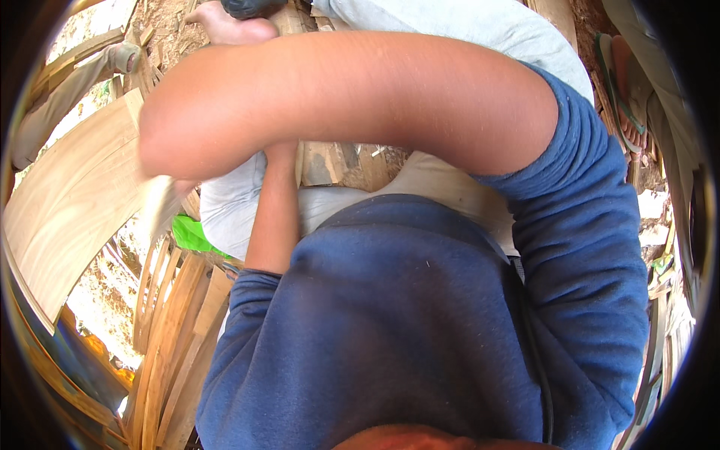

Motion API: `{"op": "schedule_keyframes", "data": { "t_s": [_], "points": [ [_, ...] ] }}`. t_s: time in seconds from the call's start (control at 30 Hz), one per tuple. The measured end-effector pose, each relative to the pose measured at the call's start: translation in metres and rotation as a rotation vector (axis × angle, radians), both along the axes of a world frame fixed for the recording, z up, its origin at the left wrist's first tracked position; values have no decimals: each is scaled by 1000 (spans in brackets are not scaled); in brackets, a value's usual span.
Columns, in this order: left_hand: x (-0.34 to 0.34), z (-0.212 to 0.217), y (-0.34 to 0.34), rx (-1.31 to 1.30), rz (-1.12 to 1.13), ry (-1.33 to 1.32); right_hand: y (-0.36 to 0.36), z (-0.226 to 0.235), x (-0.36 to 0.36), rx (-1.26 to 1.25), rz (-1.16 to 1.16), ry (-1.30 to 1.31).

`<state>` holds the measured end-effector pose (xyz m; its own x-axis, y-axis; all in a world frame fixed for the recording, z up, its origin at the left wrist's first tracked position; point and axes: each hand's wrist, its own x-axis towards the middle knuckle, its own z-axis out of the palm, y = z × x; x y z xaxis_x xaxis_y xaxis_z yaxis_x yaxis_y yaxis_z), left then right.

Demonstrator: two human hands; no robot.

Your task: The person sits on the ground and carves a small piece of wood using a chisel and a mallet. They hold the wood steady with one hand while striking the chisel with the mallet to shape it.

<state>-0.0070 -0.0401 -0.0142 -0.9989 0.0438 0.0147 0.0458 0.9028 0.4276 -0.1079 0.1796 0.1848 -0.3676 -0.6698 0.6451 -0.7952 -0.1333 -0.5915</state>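
Observation:
My right arm (pixel 352 97) reaches across the top of the view from a rolled blue sleeve toward the left. At its far end my right hand (pixel 176 154) is smeared and turned away, so its fingers do not show. Just below it is a pale, blurred, narrow piece (pixel 156 201); whether the hand grips it I cannot tell. My left forearm (pixel 271 217) rises past my left thigh and passes behind the right arm, which hides my left hand. Between my legs, short wooden pieces (pixel 322 163) lie beneath the arms.
A broad, pale wooden board (pixel 75 202) stands at the left. Several long wood strips (pixel 169 352) lie below it, near a bright green piece (pixel 191 234). A bare foot (pixel 232 26) shows at the top. Another person's sandalled foot (pixel 622 94) is at the right.

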Motion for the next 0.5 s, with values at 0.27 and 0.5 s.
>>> {"op": "schedule_keyframes", "data": {
  "t_s": [0.27,0.5],
  "points": [
    [1,14,14,-13,-15,104,6,20,-12,453,-3,39],
    [0,10,8,-85,-36,120,16,13,-3,121,-2,-245]
  ]
}}
